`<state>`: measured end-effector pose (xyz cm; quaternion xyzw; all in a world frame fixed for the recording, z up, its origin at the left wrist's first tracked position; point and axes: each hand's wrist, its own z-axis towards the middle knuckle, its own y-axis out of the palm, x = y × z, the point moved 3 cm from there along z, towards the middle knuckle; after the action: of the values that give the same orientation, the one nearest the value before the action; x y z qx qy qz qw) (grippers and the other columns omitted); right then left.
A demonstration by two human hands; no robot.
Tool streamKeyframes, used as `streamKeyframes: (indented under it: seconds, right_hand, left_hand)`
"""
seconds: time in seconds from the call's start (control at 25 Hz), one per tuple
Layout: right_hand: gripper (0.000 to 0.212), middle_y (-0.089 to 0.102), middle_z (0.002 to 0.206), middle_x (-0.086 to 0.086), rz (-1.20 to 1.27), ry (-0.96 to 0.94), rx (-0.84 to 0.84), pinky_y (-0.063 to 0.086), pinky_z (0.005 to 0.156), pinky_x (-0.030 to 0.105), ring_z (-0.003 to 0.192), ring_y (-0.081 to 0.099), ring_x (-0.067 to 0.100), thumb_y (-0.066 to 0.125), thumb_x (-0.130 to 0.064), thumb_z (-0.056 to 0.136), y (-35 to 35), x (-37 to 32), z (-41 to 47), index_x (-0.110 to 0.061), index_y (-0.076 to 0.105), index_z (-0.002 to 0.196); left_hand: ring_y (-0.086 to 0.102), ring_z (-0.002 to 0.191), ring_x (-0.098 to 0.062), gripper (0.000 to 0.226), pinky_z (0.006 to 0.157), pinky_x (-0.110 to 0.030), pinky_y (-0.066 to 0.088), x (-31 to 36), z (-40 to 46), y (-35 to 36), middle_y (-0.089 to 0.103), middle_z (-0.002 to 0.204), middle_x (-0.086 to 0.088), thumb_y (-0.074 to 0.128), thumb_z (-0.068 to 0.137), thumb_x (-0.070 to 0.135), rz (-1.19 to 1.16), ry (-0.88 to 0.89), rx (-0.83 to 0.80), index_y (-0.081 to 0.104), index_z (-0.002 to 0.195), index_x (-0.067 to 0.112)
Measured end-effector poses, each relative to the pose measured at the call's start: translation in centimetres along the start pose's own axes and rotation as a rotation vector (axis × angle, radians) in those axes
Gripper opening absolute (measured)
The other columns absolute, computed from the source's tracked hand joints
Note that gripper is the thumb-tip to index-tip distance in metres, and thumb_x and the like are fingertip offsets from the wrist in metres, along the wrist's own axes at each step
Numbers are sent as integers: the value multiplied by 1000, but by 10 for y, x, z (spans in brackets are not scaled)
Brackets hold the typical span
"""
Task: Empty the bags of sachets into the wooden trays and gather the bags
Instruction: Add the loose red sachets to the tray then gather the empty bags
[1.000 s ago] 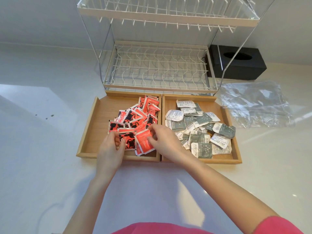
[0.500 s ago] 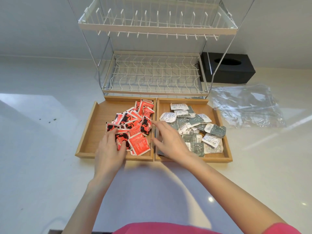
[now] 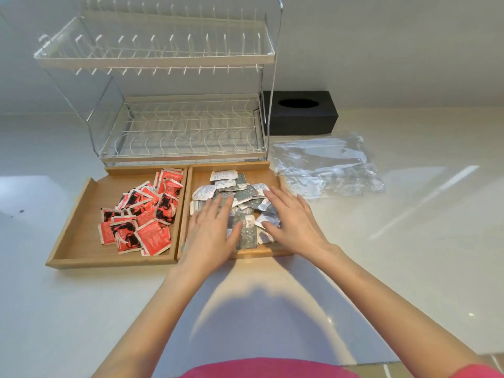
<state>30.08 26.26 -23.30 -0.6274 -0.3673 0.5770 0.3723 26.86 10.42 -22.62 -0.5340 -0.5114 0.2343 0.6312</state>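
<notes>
Both hands (image 3: 253, 227) flat, fingers spread — over grey sachets (image 3: 240, 192).

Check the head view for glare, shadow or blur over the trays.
Head view: both hands and the grey sachets are motion-blurred; a streak of glare crosses the counter at right; wide-angle bending on the rack.

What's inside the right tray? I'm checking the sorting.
Grey and white sachets fill the right tray. Both hands lie flat on them, hiding those beneath.
</notes>
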Motion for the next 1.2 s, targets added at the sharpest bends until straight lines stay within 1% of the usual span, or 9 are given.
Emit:
streamKeyframes:
  seconds: [0.2,0.6,0.72,0.84,0.88,0.96,1.0,1.12,1.2]
  right_hand:
    - [62,14,157,-1,-31,21,-12,-2,116,36,145,3,15,45,-34,91,-35,59,-16,-21,18,145]
    - [61,15,157,0,-82,5,-49,-1,116,37,145,4,16,46,-33,91,-78,150,-10,-21,19,145]
    - [61,16,156,1,-95,-7,-64,0,116,38,145,5,17,46,-33,91,-87,170,2,-21,20,145]
    - [59,18,156,2,-90,-30,-67,2,116,39,145,7,18,46,-32,91,-98,182,23,-21,22,144]
    - [58,19,156,3,-89,-38,-68,3,116,40,145,8,19,46,-32,91,-101,186,32,-20,23,144]
    - [57,20,155,4,-91,-44,-72,6,116,40,145,10,20,45,-32,92,-106,196,55,-17,24,143]
    - [56,22,155,5,-103,-43,-78,8,116,41,145,11,21,45,-31,92,-109,201,70,-15,26,143]
    - [51,29,152,10,-173,-29,-101,15,115,41,142,19,25,43,-27,93,-115,215,116,-8,31,140]
    - [47,40,145,13,-211,-20,-98,24,110,41,136,30,29,46,-23,92,-115,223,143,-5,39,135]
  left_hand:
    - [14,143,-24,58,115,-41,14,60,18,19,17,155,-8,36,93,38,2,3,-5,15,144,20]
    - [35,133,-27,52,107,-38,27,143,46,68,38,145,-10,41,92,30,-176,-33,19,30,139,11]
    - [36,133,-25,52,107,-33,27,158,59,83,38,145,-11,43,92,27,-422,-156,-23,29,139,8]
    - [43,127,-20,53,105,-31,31,168,67,99,45,135,-7,43,92,30,-874,-460,-138,29,138,10]
    - [46,123,-19,48,103,-31,34,173,69,104,48,128,-6,44,92,31,-1069,-558,-176,36,134,9]
    - [51,114,-19,27,99,-33,38,183,74,110,50,113,-7,46,92,29,-1395,-703,-204,51,110,9]
    - [50,116,-21,23,101,-36,38,186,77,112,50,112,-7,47,91,27,-1501,-755,-196,51,105,8]
    - [48,121,-26,41,102,-39,37,191,88,118,44,119,-11,50,90,25,-1696,-853,-203,38,125,6]
    - [48,114,-24,39,101,-36,36,192,97,122,43,118,-12,51,89,24,-1810,-875,-226,39,124,10]
